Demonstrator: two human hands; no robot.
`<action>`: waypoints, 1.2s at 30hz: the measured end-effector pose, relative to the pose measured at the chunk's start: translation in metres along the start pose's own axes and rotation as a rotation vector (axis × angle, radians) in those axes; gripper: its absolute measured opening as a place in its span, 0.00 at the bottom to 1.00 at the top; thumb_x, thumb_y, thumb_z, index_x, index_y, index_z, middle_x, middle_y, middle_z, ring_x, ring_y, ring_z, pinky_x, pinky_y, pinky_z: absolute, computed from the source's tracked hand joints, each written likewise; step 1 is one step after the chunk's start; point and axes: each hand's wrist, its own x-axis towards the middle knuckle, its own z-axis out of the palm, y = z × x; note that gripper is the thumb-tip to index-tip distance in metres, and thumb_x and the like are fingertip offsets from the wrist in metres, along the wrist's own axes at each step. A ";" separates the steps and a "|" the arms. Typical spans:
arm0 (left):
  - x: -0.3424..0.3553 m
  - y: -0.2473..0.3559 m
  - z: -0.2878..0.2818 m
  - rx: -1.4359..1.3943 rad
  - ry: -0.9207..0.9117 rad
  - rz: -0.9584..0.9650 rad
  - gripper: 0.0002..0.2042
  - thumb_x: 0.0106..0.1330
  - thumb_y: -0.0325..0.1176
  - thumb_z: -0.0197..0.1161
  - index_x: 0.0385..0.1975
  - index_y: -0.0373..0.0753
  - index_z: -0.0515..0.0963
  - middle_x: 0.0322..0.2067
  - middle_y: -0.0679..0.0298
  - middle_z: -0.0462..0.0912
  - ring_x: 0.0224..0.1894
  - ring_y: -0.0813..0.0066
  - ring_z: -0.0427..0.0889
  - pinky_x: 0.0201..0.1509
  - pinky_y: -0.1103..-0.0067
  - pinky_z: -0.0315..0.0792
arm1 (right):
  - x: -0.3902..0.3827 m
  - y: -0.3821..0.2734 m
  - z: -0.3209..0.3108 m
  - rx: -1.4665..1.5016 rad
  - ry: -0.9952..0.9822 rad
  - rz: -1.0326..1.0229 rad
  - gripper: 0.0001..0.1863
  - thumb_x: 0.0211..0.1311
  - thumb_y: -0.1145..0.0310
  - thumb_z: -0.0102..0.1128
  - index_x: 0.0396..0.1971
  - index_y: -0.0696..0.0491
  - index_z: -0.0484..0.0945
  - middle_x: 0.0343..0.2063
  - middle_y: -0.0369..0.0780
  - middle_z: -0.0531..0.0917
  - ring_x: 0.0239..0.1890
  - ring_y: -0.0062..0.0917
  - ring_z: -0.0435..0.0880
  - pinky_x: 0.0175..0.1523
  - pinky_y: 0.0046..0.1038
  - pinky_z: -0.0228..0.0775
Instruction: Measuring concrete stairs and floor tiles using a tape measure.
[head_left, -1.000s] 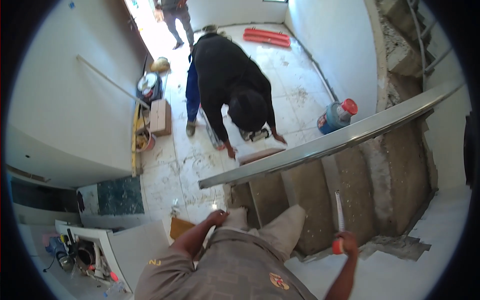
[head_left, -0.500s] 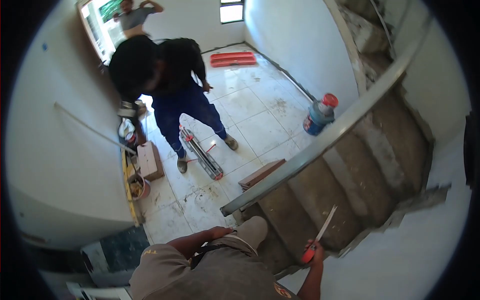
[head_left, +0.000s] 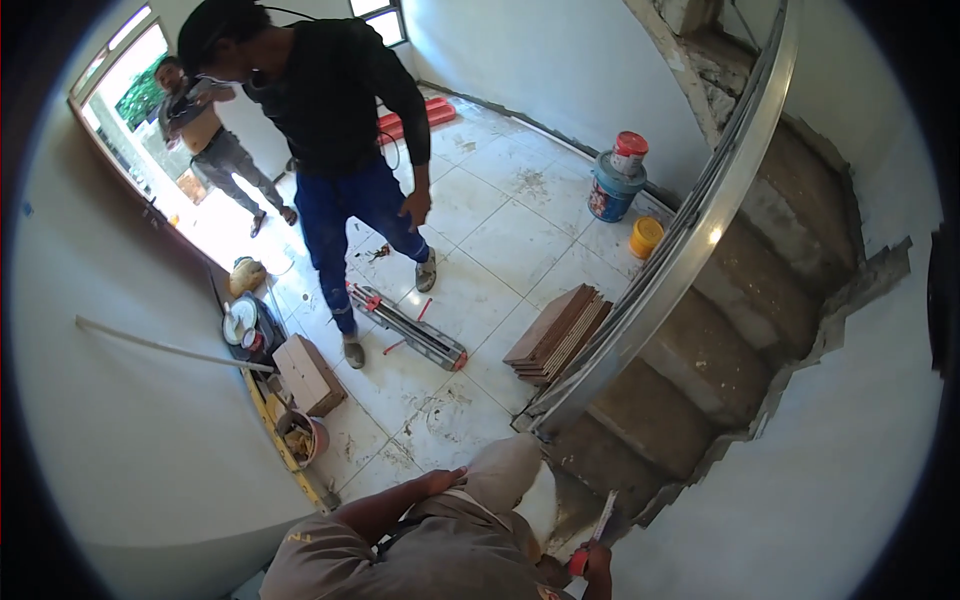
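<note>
My right hand [head_left: 597, 560] grips a red tape measure [head_left: 578, 560], its pale blade [head_left: 605, 515] sticking out over the lowest concrete stair steps [head_left: 628, 478]. My left hand [head_left: 445, 481] rests at my thigh [head_left: 490, 460], fingers curled; what they hold, if anything, is hidden. A long metal railing [head_left: 728, 215] curves up beside the stairs. Stacked brown tiles [head_left: 550, 340] lie on the floor just outside it.
A co-worker [head_left: 305, 110] in black stands over a tile cutter [head_left: 410, 330]; another person [head_left: 195, 130] stands by the doorway. Buckets [head_left: 616, 192], a cardboard box [head_left: 308, 375], a long yellow tool [head_left: 280, 425] and a red case [head_left: 420, 118] sit around the floor.
My right hand has moved lower with the tape. The co-worker has straightened from bending and stands turned sideways. The person behind now shows fully by the door. My view has shifted.
</note>
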 end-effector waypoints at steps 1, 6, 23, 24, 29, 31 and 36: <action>0.015 -0.006 -0.006 0.036 -0.036 0.001 0.45 0.69 0.74 0.40 0.58 0.35 0.80 0.59 0.47 0.80 0.62 0.54 0.77 0.67 0.65 0.66 | 0.008 0.035 -0.004 -0.158 0.033 -0.046 0.16 0.71 0.59 0.53 0.27 0.54 0.79 0.21 0.42 0.81 0.25 0.31 0.84 0.28 0.36 0.76; 0.032 -0.049 -0.061 -0.038 0.122 -0.219 0.54 0.60 0.80 0.45 0.59 0.24 0.75 0.60 0.36 0.75 0.66 0.47 0.73 0.71 0.62 0.63 | 0.038 0.135 -0.001 -1.730 -0.231 -1.066 0.10 0.59 0.62 0.59 0.31 0.51 0.84 0.29 0.43 0.87 0.33 0.41 0.87 0.37 0.43 0.77; 0.034 -0.034 -0.473 -0.410 0.395 0.001 0.33 0.69 0.57 0.62 0.57 0.28 0.76 0.26 0.67 0.77 0.27 0.80 0.76 0.26 0.79 0.69 | -0.060 -0.189 0.498 -0.913 0.075 -0.526 0.26 0.72 0.49 0.51 0.30 0.59 0.82 0.30 0.49 0.85 0.33 0.41 0.86 0.41 0.41 0.75; 0.047 -0.027 -0.489 -0.194 0.370 0.024 0.30 0.69 0.56 0.62 0.54 0.31 0.78 0.32 0.65 0.81 0.31 0.77 0.79 0.31 0.77 0.72 | -0.049 -0.197 0.511 -0.800 0.049 -0.504 0.25 0.72 0.49 0.52 0.29 0.59 0.82 0.29 0.47 0.85 0.32 0.37 0.85 0.40 0.39 0.75; 0.108 0.032 -0.514 -0.038 0.325 0.156 0.25 0.70 0.50 0.65 0.52 0.32 0.79 0.38 0.60 0.85 0.36 0.72 0.84 0.34 0.76 0.76 | 0.003 -0.245 0.554 -0.461 0.046 -0.394 0.24 0.72 0.52 0.53 0.29 0.60 0.82 0.25 0.43 0.85 0.30 0.28 0.85 0.37 0.34 0.75; 0.124 0.053 -0.525 -0.102 0.234 0.156 0.24 0.70 0.50 0.65 0.55 0.37 0.78 0.40 0.64 0.84 0.38 0.73 0.84 0.32 0.79 0.73 | 0.028 -0.273 0.579 -0.480 0.029 -0.399 0.26 0.71 0.50 0.49 0.32 0.59 0.83 0.30 0.51 0.86 0.35 0.47 0.86 0.44 0.44 0.74; 0.151 0.158 -0.532 0.093 0.000 0.006 0.22 0.72 0.47 0.57 0.56 0.36 0.77 0.44 0.60 0.85 0.46 0.67 0.86 0.45 0.74 0.78 | 0.114 -0.332 0.616 -0.572 0.138 -0.392 0.26 0.68 0.50 0.50 0.35 0.61 0.84 0.36 0.55 0.86 0.43 0.50 0.86 0.54 0.48 0.74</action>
